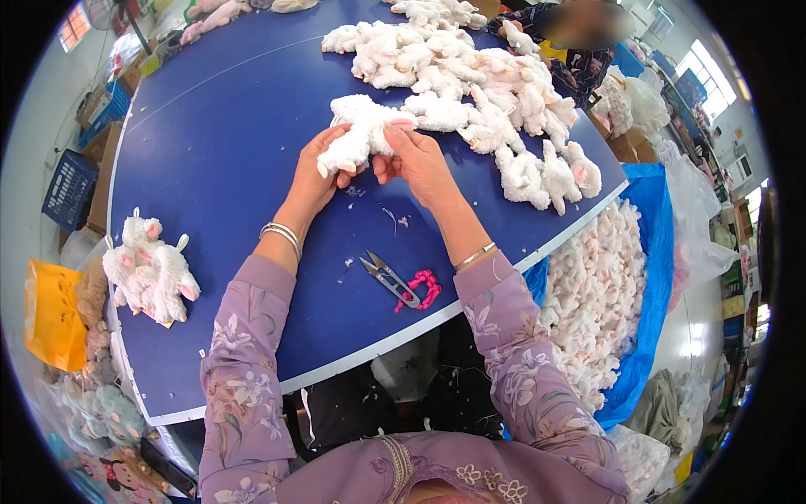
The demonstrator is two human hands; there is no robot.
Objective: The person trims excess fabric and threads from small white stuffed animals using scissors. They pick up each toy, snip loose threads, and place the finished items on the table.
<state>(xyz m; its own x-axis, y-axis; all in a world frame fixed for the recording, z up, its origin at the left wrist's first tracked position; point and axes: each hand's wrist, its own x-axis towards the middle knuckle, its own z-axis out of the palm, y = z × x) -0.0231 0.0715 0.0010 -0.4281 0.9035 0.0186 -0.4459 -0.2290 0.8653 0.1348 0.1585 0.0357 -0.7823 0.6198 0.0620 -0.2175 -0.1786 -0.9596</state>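
At centre frame, the left hand and right hand both grip one white plush toy above the blue bench. Thread snips lie lower down. A small finished-looking group sits lower left; the big heap at upper right seems untouched. Fingertips are hidden in fur.

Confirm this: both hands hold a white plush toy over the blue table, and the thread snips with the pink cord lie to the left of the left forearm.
Not quite. Both hands, left hand and right hand, do hold the white plush toy over the blue table, but the thread snips with the pink cord lie between the forearms, as the head view shows.
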